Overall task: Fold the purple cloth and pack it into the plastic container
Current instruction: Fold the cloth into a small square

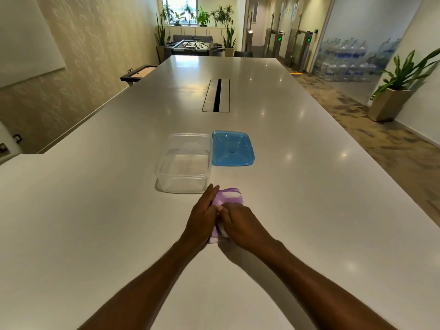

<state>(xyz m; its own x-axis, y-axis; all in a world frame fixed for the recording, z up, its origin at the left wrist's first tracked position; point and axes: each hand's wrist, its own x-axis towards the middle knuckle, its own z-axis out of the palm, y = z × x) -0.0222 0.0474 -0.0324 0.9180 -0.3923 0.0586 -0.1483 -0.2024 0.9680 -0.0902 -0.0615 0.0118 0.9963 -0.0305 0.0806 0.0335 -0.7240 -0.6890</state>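
The purple cloth [229, 197], with white stripes, lies folded into a small narrow bundle on the white table [95, 210], just in front of the clear plastic container [184, 163]. My left hand [202, 216] presses along the cloth's left side with its fingers stretched forward. My right hand [239, 222] lies over the near right part of the cloth, fingers curled on it. Both hands hide most of the bundle. The container stands open with nothing inside. Its blue lid [232, 148] lies flat on the table, touching the container's right side.
A cable slot [217, 95] is set into the table's middle, beyond the container. The table's left edge steps in near a wall. To the right are carpeted floor, a potted plant [395, 91] and stacked water bottles behind glass.
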